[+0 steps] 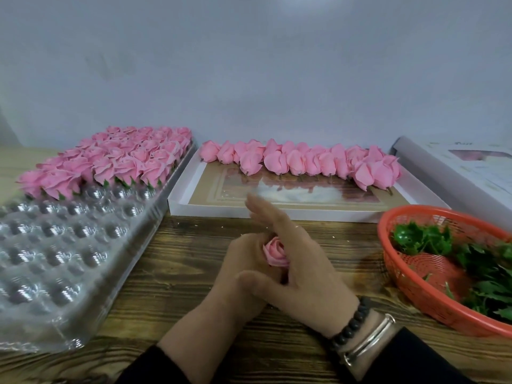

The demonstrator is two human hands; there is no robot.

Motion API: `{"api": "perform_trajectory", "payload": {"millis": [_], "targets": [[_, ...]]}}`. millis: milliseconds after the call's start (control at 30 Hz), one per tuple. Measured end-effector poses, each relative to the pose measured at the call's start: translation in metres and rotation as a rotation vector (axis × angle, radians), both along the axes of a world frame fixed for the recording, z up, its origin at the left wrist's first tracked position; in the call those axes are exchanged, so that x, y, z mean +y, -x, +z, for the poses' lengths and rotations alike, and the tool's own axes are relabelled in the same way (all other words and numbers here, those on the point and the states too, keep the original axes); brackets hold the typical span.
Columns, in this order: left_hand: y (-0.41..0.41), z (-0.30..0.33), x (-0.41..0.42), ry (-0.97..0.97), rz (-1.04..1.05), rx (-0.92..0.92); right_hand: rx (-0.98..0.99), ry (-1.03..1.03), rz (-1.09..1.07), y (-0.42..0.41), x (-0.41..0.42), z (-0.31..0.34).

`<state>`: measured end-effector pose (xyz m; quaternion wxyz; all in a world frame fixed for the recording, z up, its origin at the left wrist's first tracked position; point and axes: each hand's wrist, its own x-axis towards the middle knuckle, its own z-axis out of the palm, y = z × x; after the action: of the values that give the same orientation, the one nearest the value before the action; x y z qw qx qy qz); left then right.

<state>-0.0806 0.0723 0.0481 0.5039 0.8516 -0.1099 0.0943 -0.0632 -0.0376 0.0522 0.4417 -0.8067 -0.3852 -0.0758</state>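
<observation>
A single pink rose head (pixel 274 254) sits between my two hands above the wooden table (pixel 180 286). My left hand (pixel 235 273) curls round it from the left and below and holds it. My right hand (pixel 304 267) lies against the rose's right side. Its fingers are straight and point up and to the left, and its thumb crosses over the left hand. The lower part of the rose is hidden by the hands.
At the left lies a clear plastic blister tray (pixel 69 245), with pink roses (pixel 110 159) filling its far rows. A shallow white box (pixel 188 189) behind the hands holds a row of rose heads (pixel 304 162). An orange basket (pixel 415 286) of green calyx leaves (pixel 424 239) stands at the right, and a printed box (pixel 471 173) lies behind it.
</observation>
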Motion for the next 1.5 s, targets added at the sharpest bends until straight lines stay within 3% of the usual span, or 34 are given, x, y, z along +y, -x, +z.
{"api": "perform_trajectory", "payload": {"millis": [167, 300, 433, 600, 867, 1000, 1167, 1333, 1500], "targets": [[-0.002, 0.004, 0.001, 0.068, 0.054, -0.086, 0.052, -0.266, -0.065, -0.002, 0.000, -0.004], [0.000, 0.004, -0.004, -0.088, 0.099, -0.119, 0.047, -0.385, -0.117, 0.000, 0.003, -0.005], [-0.002, 0.000, -0.007, -0.261, 0.150, -0.193, 0.067, -0.327, -0.190, 0.000, 0.009, -0.007], [0.001, 0.003, -0.013, -0.120, 0.128, -0.124, 0.085, -0.188, -0.176, -0.004, 0.005, -0.005], [0.005, -0.003, -0.001, 0.052, 0.059, 0.151, 0.057, 0.036, -0.019, -0.002, 0.002, 0.003], [0.005, 0.006, -0.006, 0.185, -0.103, 0.078, 0.086, 0.022, -0.022, -0.003, -0.002, 0.006], [0.003, 0.009, -0.007, 0.389, -0.100, -0.031, 0.180, -0.026, -0.025, -0.007, -0.004, 0.005], [0.002, 0.008, -0.008, 0.404, -0.087, -0.099, 0.209, -0.006, -0.038, -0.011, -0.010, 0.003], [0.000, 0.008, -0.008, 0.363, 0.022, -0.111, 0.150, -0.219, -0.078, -0.004, -0.008, 0.003]]}}
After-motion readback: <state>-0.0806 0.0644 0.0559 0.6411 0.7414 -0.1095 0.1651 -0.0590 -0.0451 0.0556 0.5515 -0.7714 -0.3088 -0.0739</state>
